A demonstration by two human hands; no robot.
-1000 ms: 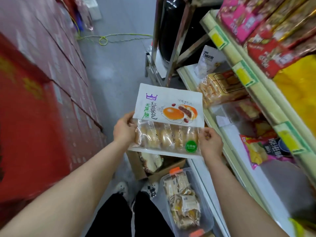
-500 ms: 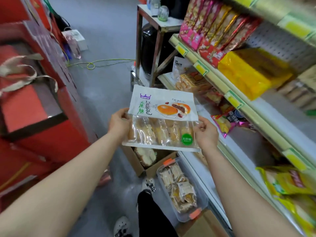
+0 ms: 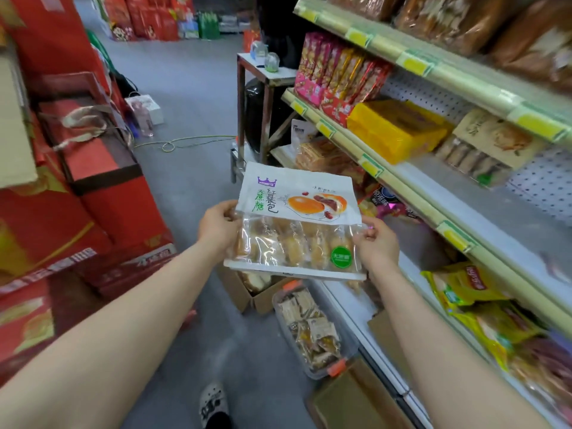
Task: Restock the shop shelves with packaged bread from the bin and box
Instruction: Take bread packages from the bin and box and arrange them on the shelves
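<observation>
Both hands clamped on bread pack (image 3: 295, 224): left hand (image 3: 218, 227) and right hand (image 3: 376, 246) at its side edges, over bin (image 3: 312, 332) and box (image 3: 247, 292).

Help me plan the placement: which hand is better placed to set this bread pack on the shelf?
Right, probably. The right hand pinches the bread pack at its edge nearest the shelf, which stands on the person's right; the left hand grips the aisle-side edge, farther away.
</observation>
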